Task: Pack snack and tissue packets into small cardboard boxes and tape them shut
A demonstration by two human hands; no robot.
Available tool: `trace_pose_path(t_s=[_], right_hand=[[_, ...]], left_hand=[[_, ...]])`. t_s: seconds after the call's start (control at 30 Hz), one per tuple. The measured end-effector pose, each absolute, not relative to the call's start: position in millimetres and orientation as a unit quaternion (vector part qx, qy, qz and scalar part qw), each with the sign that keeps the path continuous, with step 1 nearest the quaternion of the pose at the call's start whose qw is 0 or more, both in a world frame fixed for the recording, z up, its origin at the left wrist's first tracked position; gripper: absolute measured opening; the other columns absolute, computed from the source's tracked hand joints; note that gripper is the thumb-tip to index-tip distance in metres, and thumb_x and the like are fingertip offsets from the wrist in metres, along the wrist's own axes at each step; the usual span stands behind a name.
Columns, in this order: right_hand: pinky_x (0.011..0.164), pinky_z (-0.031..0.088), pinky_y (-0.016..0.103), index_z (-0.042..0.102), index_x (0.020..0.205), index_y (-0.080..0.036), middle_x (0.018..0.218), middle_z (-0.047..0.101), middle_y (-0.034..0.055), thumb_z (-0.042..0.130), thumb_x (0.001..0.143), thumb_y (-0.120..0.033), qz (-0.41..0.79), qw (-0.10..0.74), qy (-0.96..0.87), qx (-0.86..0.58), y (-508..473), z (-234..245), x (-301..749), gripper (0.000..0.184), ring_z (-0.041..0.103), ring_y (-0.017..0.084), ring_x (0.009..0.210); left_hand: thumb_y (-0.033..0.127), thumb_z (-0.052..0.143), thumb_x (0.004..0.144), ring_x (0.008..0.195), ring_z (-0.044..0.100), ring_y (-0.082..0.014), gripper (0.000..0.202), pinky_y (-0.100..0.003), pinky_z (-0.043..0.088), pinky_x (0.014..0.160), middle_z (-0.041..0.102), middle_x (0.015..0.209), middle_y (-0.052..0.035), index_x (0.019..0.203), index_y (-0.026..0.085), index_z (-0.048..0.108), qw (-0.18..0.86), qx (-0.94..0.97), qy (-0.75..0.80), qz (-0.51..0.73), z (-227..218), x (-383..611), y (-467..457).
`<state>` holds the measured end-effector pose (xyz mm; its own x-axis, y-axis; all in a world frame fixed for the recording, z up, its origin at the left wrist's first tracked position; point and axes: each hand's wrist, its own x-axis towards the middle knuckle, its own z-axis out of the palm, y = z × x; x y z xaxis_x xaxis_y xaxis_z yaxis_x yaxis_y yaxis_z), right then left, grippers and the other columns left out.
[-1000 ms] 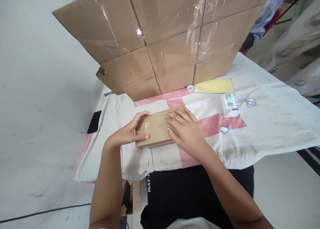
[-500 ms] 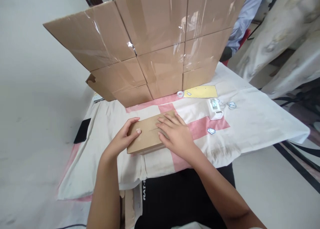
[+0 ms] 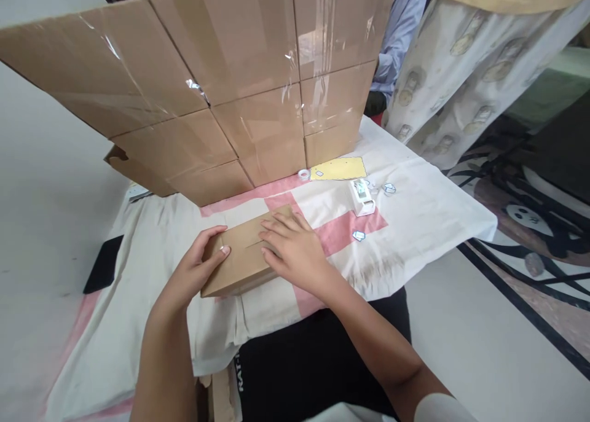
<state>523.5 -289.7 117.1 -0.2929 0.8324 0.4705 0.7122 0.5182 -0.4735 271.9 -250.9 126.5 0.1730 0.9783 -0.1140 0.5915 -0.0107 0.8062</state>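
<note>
A small closed cardboard box (image 3: 239, 253) lies on the cloth-covered table in front of me. My left hand (image 3: 196, 262) grips its left end, with the thumb on top and the fingers round the far side. My right hand (image 3: 295, 250) lies flat on the right part of the lid, fingers stretched out. A short line shows in the top of the box beside the right fingertips. Right of the box, a small white device with a screen (image 3: 362, 198) stands on the cloth, and a small blue-edged white piece (image 3: 358, 236) lies nearer me.
Tall taped cardboard panels (image 3: 258, 102) stand across the back. Before them lie a roll of tape (image 3: 303, 174) and a yellow sheet (image 3: 341, 168). A black phone-like slab (image 3: 104, 264) lies at the left by the wall. A person in a blue sleeve (image 3: 405, 29) is behind the panels.
My view has turned to the right, so everything appears further left. Both hands keep about the same places on the box.
</note>
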Motion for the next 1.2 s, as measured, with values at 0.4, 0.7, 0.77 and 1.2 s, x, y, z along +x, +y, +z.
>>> trace_pose_path(t_s=[0.4,0.7,0.77,1.2], right_hand=[[0.102,0.051,0.047,0.067,0.122,-0.024,0.120,0.072,0.0092,0.050,0.103,-0.023,0.106,0.462,-0.681,-0.559,-328,67,638,0.026,0.063,0.027,0.117],[0.087,0.049,0.044,0.068,0.090,-0.020,0.099,0.066,0.0114,0.056,0.098,-0.029,0.106,0.327,-0.654,-0.673,-333,24,703,0.017,0.059,0.029,0.096],[0.078,0.048,0.039,0.065,0.086,-0.021,0.087,0.067,0.0075,0.055,0.099,-0.032,0.159,0.365,-0.620,-0.676,-331,26,697,0.020,0.061,0.025,0.083],[0.066,0.045,0.030,0.062,0.119,-0.019,0.074,0.061,-0.0014,0.059,0.092,-0.040,0.376,0.505,-0.491,-0.601,-313,28,684,0.034,0.059,0.018,0.069]], left_hand=[[0.067,0.066,0.082,0.125,0.056,-0.0285,0.055,-0.038,0.047,0.102,0.060,0.137,-0.0013,0.126,0.034,0.063,0.344,0.671,0.593,0.281,116,265,-249],[0.068,0.066,0.082,0.120,0.057,-0.0278,0.053,-0.039,0.047,0.098,0.061,0.133,-0.0001,0.123,0.035,0.064,0.336,0.667,0.600,0.287,113,264,-250],[0.068,0.066,0.082,0.122,0.057,-0.0280,0.052,-0.038,0.047,0.099,0.061,0.134,-0.0001,0.123,0.035,0.065,0.330,0.668,0.599,0.292,114,265,-251],[0.065,0.065,0.085,0.123,0.057,-0.0282,0.052,-0.039,0.047,0.104,0.061,0.133,-0.0024,0.125,0.032,0.065,0.325,0.677,0.592,0.292,114,266,-251]])
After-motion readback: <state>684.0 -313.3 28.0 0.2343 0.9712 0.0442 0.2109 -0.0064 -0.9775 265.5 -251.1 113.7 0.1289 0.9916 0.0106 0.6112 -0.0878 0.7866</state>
